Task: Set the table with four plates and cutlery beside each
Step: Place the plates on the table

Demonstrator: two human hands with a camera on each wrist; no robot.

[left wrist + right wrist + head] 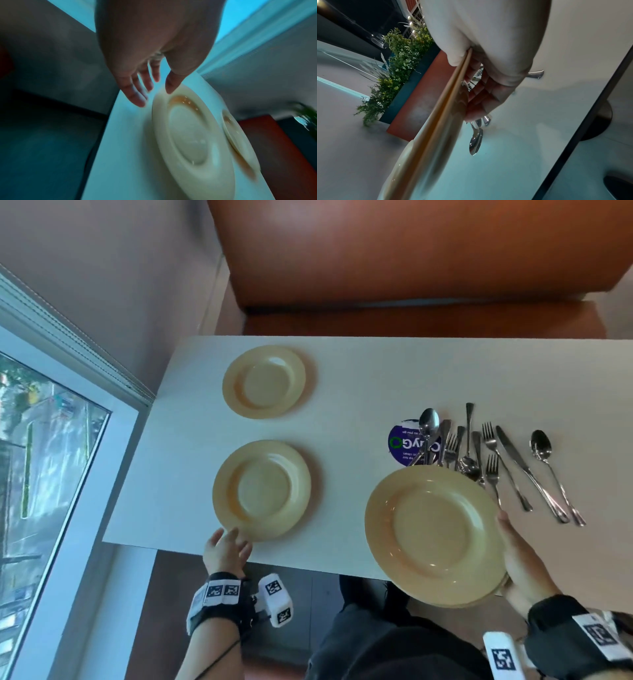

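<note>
right hand (524, 570) grips my stacked round beige plates (433, 534) by rim, above white table (376, 378) near edge; left hand (226, 549) relaxed, empty. stiff, slick, breakable: support underneath.

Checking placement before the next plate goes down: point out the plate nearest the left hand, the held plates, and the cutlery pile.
Near plate (262, 489), head view, centre well.
Held plates (433, 534), head view, top plate's well.
Cutlery pile (471, 446), head view, crossed handles.
</note>
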